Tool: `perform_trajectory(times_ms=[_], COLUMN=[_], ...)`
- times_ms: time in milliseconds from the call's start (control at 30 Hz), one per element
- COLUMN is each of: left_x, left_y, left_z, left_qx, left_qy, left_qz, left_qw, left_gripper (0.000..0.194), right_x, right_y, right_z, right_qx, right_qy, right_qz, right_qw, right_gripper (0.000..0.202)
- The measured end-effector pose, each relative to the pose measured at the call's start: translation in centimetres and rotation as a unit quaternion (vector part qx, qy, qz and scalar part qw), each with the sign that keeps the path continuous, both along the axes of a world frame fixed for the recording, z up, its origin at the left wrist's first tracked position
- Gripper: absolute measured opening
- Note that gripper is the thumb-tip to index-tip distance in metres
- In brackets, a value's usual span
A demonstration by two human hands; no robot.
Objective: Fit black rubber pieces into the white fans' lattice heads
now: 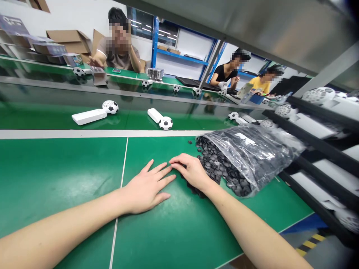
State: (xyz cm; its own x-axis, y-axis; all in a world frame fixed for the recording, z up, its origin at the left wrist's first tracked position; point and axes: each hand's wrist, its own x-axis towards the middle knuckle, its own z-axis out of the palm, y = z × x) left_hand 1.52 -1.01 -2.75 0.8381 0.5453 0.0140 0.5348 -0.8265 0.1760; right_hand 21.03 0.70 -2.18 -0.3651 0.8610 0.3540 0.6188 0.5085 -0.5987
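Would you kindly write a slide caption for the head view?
Left hand spread over a green table, right hand beside black pieces spilling from a clear bag.

Single head-worn cam, facing forward and down: tabletop point(84, 164) close below, view running across to co-workers point(119, 61) well back, opposite.
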Motion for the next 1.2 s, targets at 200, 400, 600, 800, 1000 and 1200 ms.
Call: perform_trajectory(times_ms=[200,400,600,800,1000,1200], left_x=[-0.1,-0.1,-0.1,-0.1,-0.1,-0.2], left_y=[0.0,0.0,0.0,0.0,-0.1,0.0], left_z=[-0.1,-0.3,-0.2,-0.3,-0.3,-0.5], left_qx=[-0.002,-0.001,0.002,-0.005,0.004,0.014], left_qy=[-0.015,-0.033,-0.031,-0.022,-0.023,-0.036], left_qz=[0.001,-0.002,0.004,0.004,0.005,0.006], left_qw=[1.000,0.999,0.999,1.000,1.000,0.999], left_gripper=[0.054,0.055,0.054,0.054,0.052,0.052], right_x=[-0.2,-0.3,-0.2,0.1,2.1,4.5], right_y=[-0.4,-0.6,-0.5,-0.6,1.7,4.8], right_z=[0.2,0.5,0.4,0.4,-0.3,-1.1], right_qx=[-0.004,-0.014,-0.033,0.000,0.057,-0.039], right_qy=[-0.055,-0.107,-0.069,-0.091,-0.162,-0.285], right_qz=[0.023,0.042,0.047,-0.008,-0.158,-0.212], right_qw=[0.998,0.993,0.996,0.996,0.972,0.934], right_gripper=[0.017,0.017,0.014,0.018,0.042,0.047])
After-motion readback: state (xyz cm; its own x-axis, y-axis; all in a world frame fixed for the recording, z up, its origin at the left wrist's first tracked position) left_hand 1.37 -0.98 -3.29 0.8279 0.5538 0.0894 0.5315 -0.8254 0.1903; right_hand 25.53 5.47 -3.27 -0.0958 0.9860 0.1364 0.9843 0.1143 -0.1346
